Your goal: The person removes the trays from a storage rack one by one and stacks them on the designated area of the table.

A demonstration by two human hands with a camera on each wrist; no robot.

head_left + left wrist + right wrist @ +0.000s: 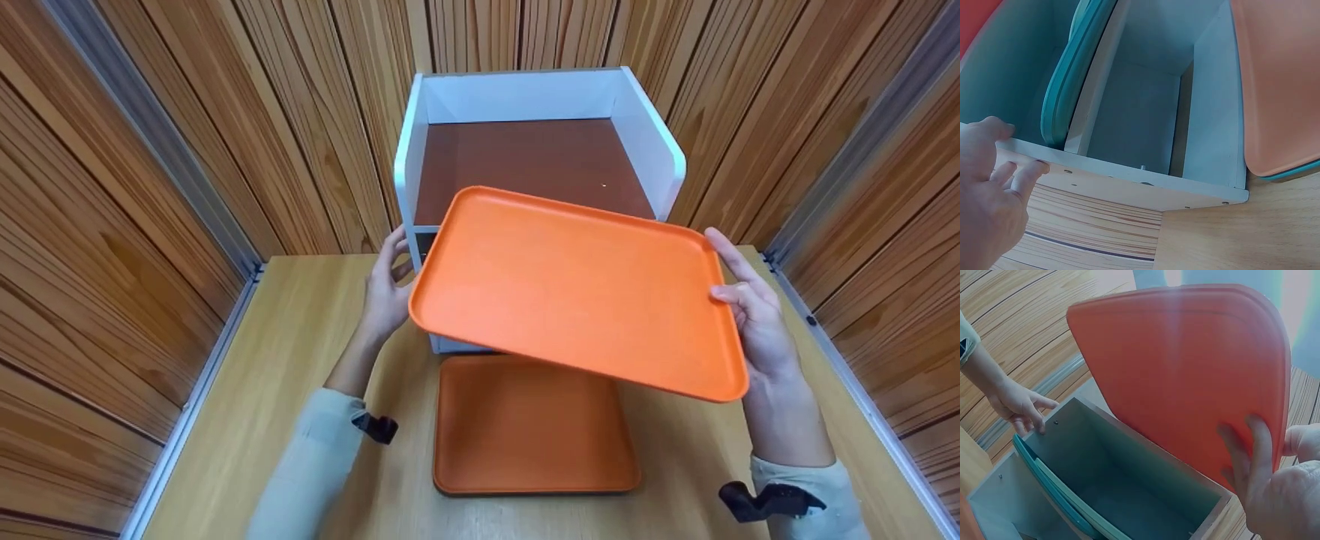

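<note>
My right hand (761,322) grips the right end of a bright orange rectangular tray (577,292), thumb on its top face and fingers beneath. The tray hangs tilted in front of a white shelf unit (652,142) with a brown top board. At the unit's left side, my left hand (386,289) grips the edge of the side panel, its thumb inside and fingers outside in the left wrist view. Teal trays (1067,84) lie on the shelf board inside the unit. Part of the unit's front is hidden behind the orange tray.
A darker orange tray (536,427) lies flat on the wooden table (300,322), just in front of the unit. Below its rim a teal edge (1292,170) shows. Wood-panelled walls (300,112) stand behind and on both sides, with metal rails at the corners.
</note>
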